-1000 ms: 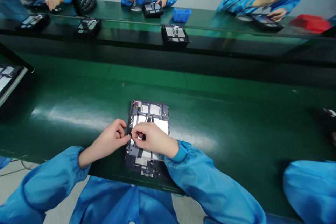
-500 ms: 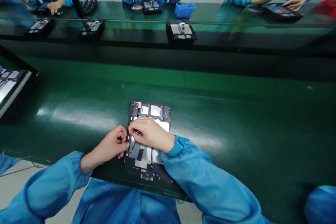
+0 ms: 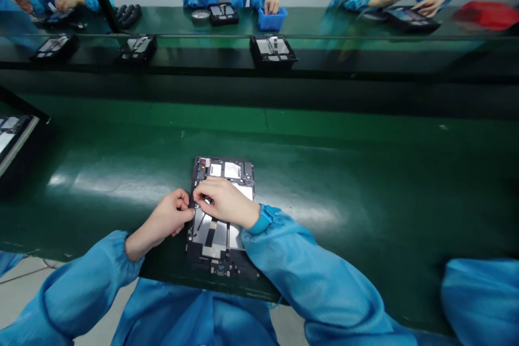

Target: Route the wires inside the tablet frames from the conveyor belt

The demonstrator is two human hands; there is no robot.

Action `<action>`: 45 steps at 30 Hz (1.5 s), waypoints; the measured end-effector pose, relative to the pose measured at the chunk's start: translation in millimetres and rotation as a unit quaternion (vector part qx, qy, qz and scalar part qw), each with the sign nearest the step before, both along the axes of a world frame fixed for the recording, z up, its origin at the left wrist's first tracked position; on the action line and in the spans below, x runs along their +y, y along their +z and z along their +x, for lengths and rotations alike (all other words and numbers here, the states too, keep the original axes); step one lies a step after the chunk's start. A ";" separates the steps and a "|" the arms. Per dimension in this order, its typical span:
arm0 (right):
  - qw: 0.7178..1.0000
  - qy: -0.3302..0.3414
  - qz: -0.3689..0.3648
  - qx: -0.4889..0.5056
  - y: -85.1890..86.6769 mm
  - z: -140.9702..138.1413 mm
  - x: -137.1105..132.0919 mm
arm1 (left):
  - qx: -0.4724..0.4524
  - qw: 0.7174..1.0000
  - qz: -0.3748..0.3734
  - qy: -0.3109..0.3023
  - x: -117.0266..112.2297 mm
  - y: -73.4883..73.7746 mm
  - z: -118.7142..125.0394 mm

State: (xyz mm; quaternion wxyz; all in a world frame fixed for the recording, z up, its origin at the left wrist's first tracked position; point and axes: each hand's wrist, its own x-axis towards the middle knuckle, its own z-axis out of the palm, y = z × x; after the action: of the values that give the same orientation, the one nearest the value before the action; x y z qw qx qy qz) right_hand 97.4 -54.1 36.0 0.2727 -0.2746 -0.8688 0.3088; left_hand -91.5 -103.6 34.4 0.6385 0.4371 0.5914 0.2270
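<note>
An opened tablet [image 3: 211,251] lies face down on the green bench, its dark frame, silvery plates and small circuit parts exposed. My right hand [image 3: 225,203] reaches across its middle, thumb and fingers pinched near the left edge. What that pinch holds is too small to make out. Beside the same edge is my left hand [image 3: 164,221], its fingers curled in and the thumb tip at the tablet's side. Anything inside those fingers is hidden. My right hand covers part of the tablet's centre.
Another opened device [image 3: 16,138] rests at the far left by a dark post. Several opened tablets [image 3: 273,50] sit along the raised shelf. Co-workers in blue sleeves work opposite, near a blue bin [image 3: 272,19] and a red bin [image 3: 484,15]. A blue sleeve [image 3: 480,297] shows at right.
The whole view has shifted, so the bench things appear further left. Both my hands have edged slightly up along the tablet's left side. The co-worker opposite now has a hand in the blue bin.
</note>
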 end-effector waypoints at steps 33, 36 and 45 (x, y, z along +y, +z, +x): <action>0.988 -0.144 -0.013 0.047 -6.5 -2.3 11.6 | 0.006 1.000 0.009 -0.004 35.9 5.3 7.5; 0.984 -0.171 -0.036 0.038 -4.0 -3.4 16.8 | 0.013 1.000 0.001 -0.007 42.6 6.6 8.2; 0.970 -0.221 -0.081 0.059 -0.4 -7.0 24.7 | 0.046 0.999 -0.015 -0.015 60.3 13.4 11.4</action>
State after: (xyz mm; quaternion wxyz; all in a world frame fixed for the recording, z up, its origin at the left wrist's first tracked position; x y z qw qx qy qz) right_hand 90.5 -29.4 35.5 0.3615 -0.4620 -0.7413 0.3259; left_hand -80.2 -43.3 47.8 0.6206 0.4458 0.6169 0.1883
